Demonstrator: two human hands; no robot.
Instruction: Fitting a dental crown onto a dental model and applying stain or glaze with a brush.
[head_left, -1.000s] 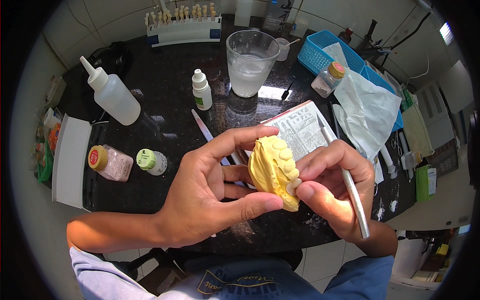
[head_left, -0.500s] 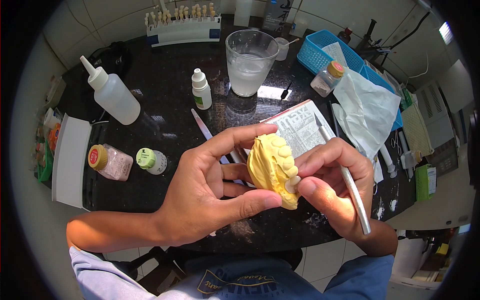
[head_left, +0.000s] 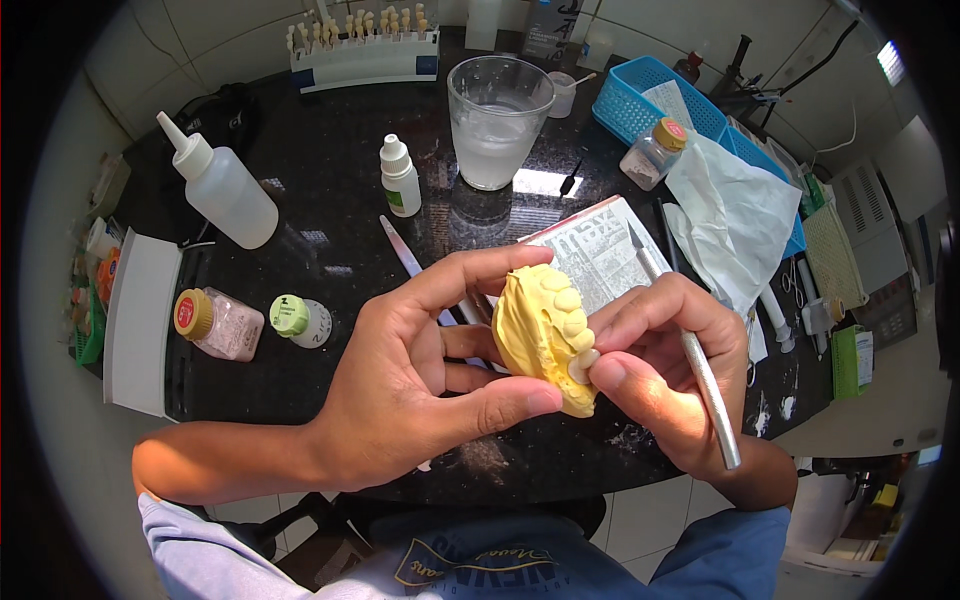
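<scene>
A yellow plaster dental cast [head_left: 535,335], with a row of moulded teeth along its right side, is gripped by its ends between the thumb and fingers of my left hand [head_left: 400,375]. At the lower right of that row sits a whitish artificial tooth [head_left: 580,367]. The thumb and forefinger of my right hand [head_left: 670,365] pinch at this tooth, against the cast. A slim silver knife [head_left: 708,395] with a pointed tip rests across the same hand, its tip pointing up and away. The fingertips partly hide the tooth, and some left fingers are behind the cast.
On the black worktop [head_left: 330,140] stand a glass of cloudy water [head_left: 495,135], a dropper bottle [head_left: 400,180], a nozzle bottle [head_left: 230,195] and a pink powder jar [head_left: 225,325]. A spatula [head_left: 400,245] and printed paper [head_left: 590,260] lie beyond my hands. Blue baskets [head_left: 640,95] sit far right.
The right thumb and forefinger have shifted very slightly on the tooth at the edge of the cast. Both hands keep their holds, and the view has moved a little.
</scene>
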